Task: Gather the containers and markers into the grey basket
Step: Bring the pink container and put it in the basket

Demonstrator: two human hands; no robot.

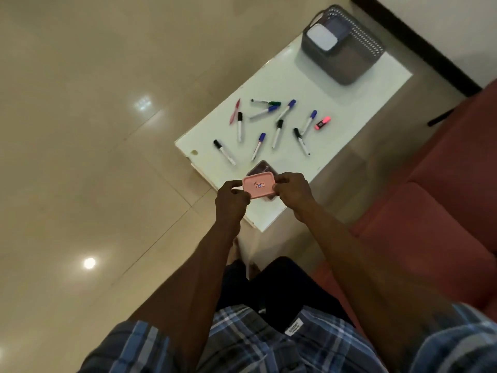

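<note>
Home living room, glossy beige tiled floor (80, 157), red sofa (443, 197) beside low white glass tabletop (282, 76), dark skirting (416, 44) along white wall

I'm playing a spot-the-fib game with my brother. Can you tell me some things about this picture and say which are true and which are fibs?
1. Both hands hold the pink container. True: the left hand grips one end and the right hand the other.
2. The grey basket is on the floor. False: it stands at the far end of the white table.
3. The basket has nothing in it. False: a white-lidded container is already inside.
4. Markers lie scattered on the table. True, for example a blue-capped marker.
5. The pink highlighter is in the basket. False: it lies on the table near the markers.
</note>
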